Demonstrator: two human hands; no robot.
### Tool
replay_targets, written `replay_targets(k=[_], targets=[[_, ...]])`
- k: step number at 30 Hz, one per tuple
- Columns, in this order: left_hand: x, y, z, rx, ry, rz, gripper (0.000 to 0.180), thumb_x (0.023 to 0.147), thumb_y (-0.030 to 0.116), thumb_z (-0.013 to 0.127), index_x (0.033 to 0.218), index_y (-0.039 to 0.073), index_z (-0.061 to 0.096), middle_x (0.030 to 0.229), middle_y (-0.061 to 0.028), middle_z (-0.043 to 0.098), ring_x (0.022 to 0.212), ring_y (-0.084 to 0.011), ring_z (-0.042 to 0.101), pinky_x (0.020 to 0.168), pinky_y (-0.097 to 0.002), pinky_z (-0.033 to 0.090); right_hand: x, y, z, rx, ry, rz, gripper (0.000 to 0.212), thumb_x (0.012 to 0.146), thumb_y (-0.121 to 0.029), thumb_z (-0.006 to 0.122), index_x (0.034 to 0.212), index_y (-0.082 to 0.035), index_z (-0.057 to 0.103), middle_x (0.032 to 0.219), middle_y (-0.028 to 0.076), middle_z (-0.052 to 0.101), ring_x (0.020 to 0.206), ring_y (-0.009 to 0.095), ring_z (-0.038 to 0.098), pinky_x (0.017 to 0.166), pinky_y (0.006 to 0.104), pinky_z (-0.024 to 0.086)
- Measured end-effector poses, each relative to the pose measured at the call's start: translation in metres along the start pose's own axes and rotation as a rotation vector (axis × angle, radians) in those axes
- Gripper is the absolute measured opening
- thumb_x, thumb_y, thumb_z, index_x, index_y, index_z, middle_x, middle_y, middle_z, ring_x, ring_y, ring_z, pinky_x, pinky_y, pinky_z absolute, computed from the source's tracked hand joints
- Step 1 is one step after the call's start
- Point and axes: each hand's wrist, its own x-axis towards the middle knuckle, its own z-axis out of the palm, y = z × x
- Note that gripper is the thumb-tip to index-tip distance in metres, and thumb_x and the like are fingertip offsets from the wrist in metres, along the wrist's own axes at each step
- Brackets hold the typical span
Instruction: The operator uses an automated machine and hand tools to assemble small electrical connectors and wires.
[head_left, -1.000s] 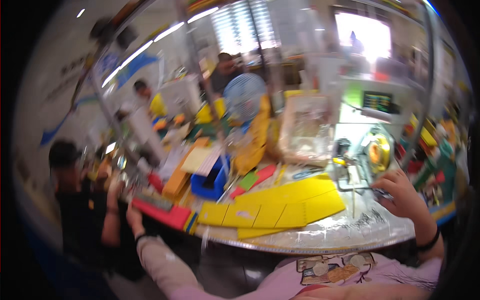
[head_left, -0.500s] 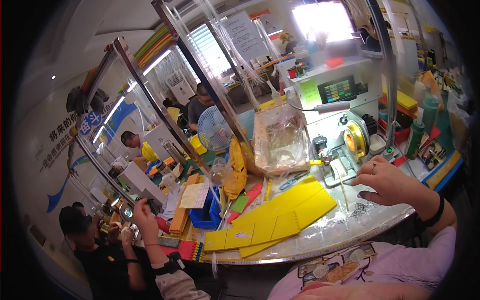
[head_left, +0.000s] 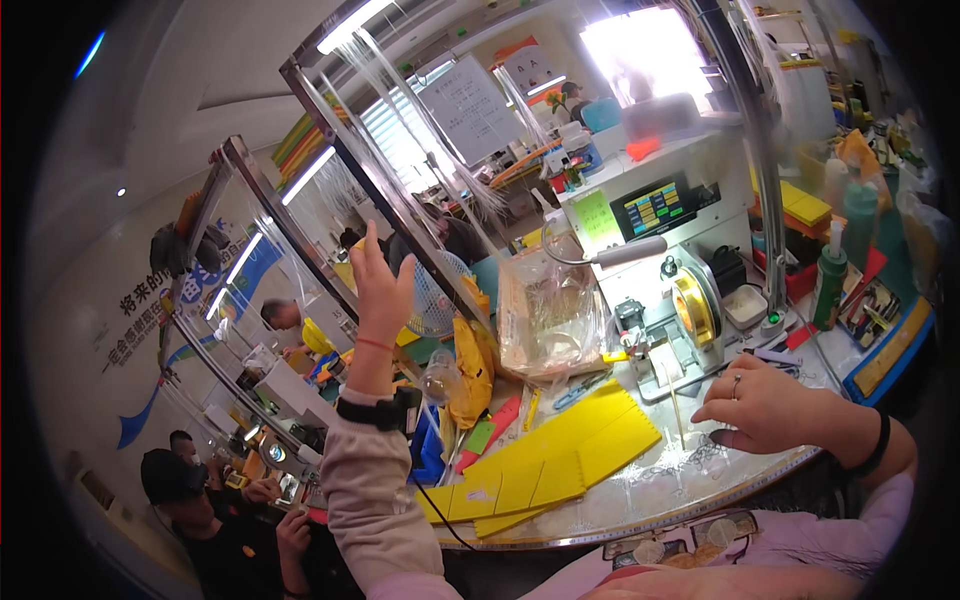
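Note:
My left hand (head_left: 382, 300) is raised above the left part of the bench, its fingers stretched apart and nothing in it. Behind it stands a blue and white fan (head_left: 432, 300). My right hand (head_left: 768, 402) hovers over the bench's right side, fingers bent and the thumb close to the index finger. Anything pinched there is too small to make out. Just beyond it is a white bench machine (head_left: 650, 195) with a screen and a gold-coloured wheel (head_left: 697, 308). Several yellow ridged boards (head_left: 590, 440) lie overlapping in front of me, left of the right hand.
A plastic-lined tray (head_left: 550, 330) sits left of the machine, near a yellow bag (head_left: 470, 375) and a blue bin (head_left: 428, 450). Metal posts (head_left: 770, 200) rise at the bench. A green bottle (head_left: 829, 285) stands right. Another person (head_left: 215, 520) works at far left.
My left hand has risen and moved right, its fingers now spread. My right hand has shifted slightly lower and stays bent. The head view has tilted.

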Motion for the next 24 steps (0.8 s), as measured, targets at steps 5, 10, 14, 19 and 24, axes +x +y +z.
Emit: replay_targets(k=[5,10,14,19,24], targets=[[0.049,0.016,0.021,-0.138,0.147,-0.201,0.061,0.088,0.025,0.067,0.135,-0.002,0.041,0.119,-0.0205,0.044,0.097,-0.0281,0.057,0.092,-0.0383,0.046,-0.007,0.008,0.005,0.028,-0.015,-0.022,0.026,0.080,-0.025,0.072,0.103,-0.014,0.069,0.095,0.001,0.066,0.097,0.019,0.063,0.092,0.0357,0.041],[0.089,0.016,0.036,-0.140,0.340,-0.229,0.039,0.090,0.024,0.066,0.115,-0.002,0.051,0.109,-0.0170,0.049,0.083,-0.0243,0.058,0.081,-0.0365,0.049,-0.011,0.012,0.007,0.050,0.005,-0.051,0.026,0.080,-0.024,0.072,0.103,-0.014,0.068,0.093,0.001,0.066,0.095,0.019,0.064,0.092,0.0354,0.041],[0.105,-0.001,0.044,-0.096,0.484,-0.248,0.019,0.092,0.014,0.058,0.104,0.000,0.058,0.103,-0.0170,0.054,0.087,-0.0290,0.059,0.080,-0.0380,0.049,-0.008,0.018,0.008,0.063,0.043,-0.091,0.023,0.079,-0.023,0.072,0.100,-0.014,0.068,0.089,0.001,0.064,0.090,0.020,0.063,0.089,0.0354,0.042],[0.108,-0.018,0.053,-0.111,0.532,-0.301,0.017,0.092,0.013,0.056,0.102,0.000,0.059,0.103,-0.0171,0.054,0.091,-0.0303,0.058,0.084,-0.0385,0.048,0.017,0.019,0.001,0.056,0.156,-0.164,0.015,0.081,-0.020,0.070,0.093,-0.013,0.066,0.087,0.001,0.063,0.084,0.020,0.063,0.081,0.0355,0.044],[0.112,-0.029,0.051,-0.158,0.545,-0.252,0.026,0.092,0.025,0.062,0.100,0.000,0.061,0.102,-0.0169,0.054,0.087,-0.0274,0.057,0.083,-0.0372,0.048,0.073,0.009,-0.020,0.111,0.292,-0.177,0.010,0.083,-0.014,0.067,0.093,-0.012,0.064,0.085,0.004,0.064,0.080,0.023,0.064,0.072,0.0356,0.047]])
